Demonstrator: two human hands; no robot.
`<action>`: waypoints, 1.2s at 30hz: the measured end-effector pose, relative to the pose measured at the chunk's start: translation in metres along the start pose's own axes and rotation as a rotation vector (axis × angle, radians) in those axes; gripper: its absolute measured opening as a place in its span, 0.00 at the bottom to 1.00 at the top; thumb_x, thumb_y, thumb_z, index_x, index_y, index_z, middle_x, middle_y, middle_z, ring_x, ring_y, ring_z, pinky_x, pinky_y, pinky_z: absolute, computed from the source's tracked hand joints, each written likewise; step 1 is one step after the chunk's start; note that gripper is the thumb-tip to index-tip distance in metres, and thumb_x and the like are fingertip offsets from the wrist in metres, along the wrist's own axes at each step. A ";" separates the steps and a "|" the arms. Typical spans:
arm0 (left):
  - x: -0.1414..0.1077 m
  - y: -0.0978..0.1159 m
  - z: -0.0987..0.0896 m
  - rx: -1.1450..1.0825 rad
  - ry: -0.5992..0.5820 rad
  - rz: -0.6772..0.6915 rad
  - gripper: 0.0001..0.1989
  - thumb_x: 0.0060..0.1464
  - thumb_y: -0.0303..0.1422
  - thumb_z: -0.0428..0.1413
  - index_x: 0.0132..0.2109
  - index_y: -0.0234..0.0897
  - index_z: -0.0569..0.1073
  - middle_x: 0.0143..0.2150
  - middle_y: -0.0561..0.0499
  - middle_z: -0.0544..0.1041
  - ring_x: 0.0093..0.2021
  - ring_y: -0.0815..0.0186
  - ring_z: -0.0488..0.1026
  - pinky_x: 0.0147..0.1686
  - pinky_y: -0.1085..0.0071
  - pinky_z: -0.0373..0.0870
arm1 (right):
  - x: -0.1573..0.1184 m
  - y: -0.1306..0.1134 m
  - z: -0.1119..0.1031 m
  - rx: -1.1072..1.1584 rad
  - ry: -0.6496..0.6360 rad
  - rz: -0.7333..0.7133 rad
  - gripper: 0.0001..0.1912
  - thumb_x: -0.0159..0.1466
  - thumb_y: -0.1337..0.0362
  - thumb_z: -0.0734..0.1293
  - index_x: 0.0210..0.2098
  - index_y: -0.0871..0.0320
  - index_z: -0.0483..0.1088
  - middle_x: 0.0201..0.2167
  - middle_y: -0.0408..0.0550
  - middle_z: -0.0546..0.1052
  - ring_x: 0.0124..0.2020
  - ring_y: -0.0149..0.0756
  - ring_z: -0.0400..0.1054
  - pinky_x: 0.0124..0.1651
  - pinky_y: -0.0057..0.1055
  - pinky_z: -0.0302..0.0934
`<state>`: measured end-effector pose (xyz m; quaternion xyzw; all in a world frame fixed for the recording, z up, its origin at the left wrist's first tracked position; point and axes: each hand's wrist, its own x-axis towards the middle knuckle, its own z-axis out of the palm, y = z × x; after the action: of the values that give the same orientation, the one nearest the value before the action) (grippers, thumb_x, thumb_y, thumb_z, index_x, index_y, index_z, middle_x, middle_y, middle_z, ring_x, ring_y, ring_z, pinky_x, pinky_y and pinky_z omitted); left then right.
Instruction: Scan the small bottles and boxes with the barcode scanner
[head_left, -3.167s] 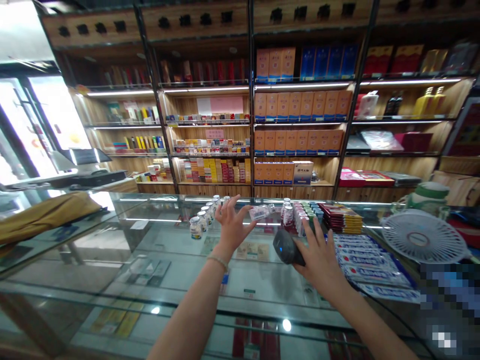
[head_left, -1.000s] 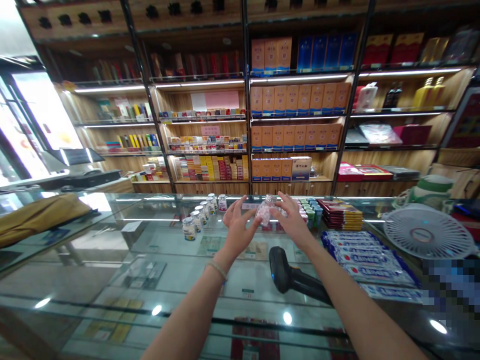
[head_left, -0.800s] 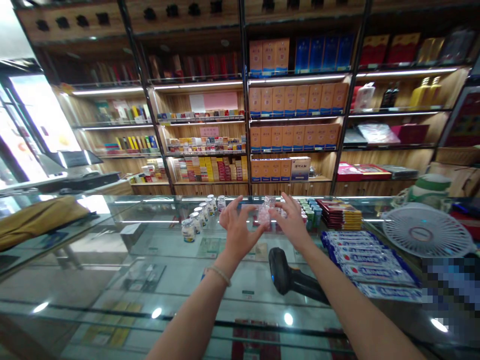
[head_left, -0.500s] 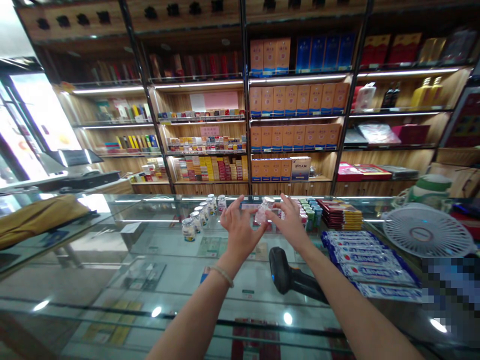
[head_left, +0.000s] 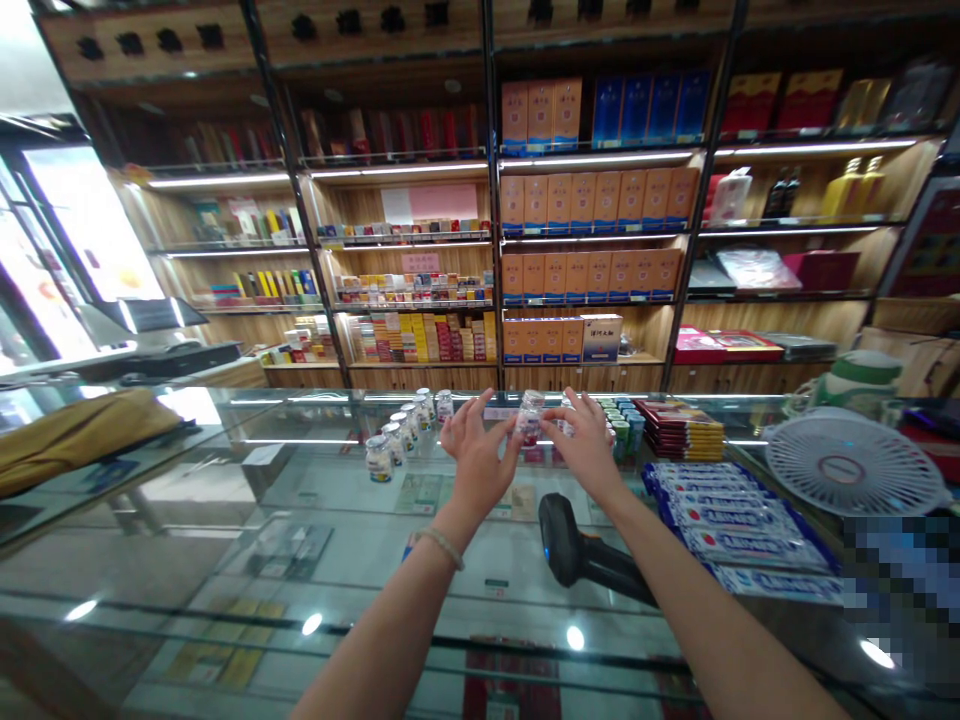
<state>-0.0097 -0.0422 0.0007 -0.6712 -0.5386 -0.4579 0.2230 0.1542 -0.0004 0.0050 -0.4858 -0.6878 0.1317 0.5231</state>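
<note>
Holding a small jar [head_left: 530, 418] between both hands seems to be the step in hand, perhaps to inspect its label or adjust how it faces. The left hand [head_left: 480, 450] has its thumb and forefinger brought in at the jar's left side; the right hand [head_left: 586, 445] meets it from the right with its fingertips. So the grip is clamped on the jar from two sides, with the other fingers spread loosely. The jar sits between the two sets of fingertips, nearly upright, its top end above them and its reddish lower part showing below. I cannot tell whether its base touches the glass tabletop [head_left: 360, 545]. Judging from this, the next move calls for light, even pressure from both sides, since the smooth jar could slip or roll. The black scanner [head_left: 562, 545] lies nearer the person, apart from both hands.
</note>
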 end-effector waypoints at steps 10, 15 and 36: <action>0.025 -0.010 -0.031 0.027 -0.044 0.003 0.07 0.58 0.38 0.60 0.41 0.45 0.82 0.65 0.46 0.66 0.67 0.49 0.56 0.67 0.41 0.49 | 0.008 -0.038 -0.003 -0.067 0.052 -0.078 0.14 0.66 0.51 0.66 0.36 0.51 0.79 0.68 0.52 0.64 0.69 0.51 0.49 0.66 0.60 0.40; 0.044 -0.029 -0.075 0.100 -0.068 0.009 0.06 0.58 0.38 0.60 0.41 0.46 0.82 0.65 0.47 0.67 0.67 0.49 0.56 0.68 0.40 0.44 | 0.011 -0.078 0.012 -0.066 0.064 -0.145 0.15 0.68 0.51 0.64 0.36 0.52 0.79 0.67 0.52 0.65 0.69 0.49 0.48 0.65 0.58 0.41; -0.009 -0.130 -0.104 0.411 -0.339 0.106 0.03 0.50 0.30 0.64 0.33 0.44 0.81 0.65 0.50 0.70 0.68 0.48 0.58 0.68 0.36 0.36 | -0.046 -0.091 0.141 -0.133 -0.157 -0.099 0.11 0.67 0.59 0.65 0.39 0.53 0.79 0.68 0.51 0.65 0.69 0.48 0.49 0.65 0.54 0.43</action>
<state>-0.1692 -0.0874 0.0178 -0.7062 -0.6140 -0.2078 0.2847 -0.0150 -0.0360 -0.0184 -0.4731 -0.7570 0.0977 0.4400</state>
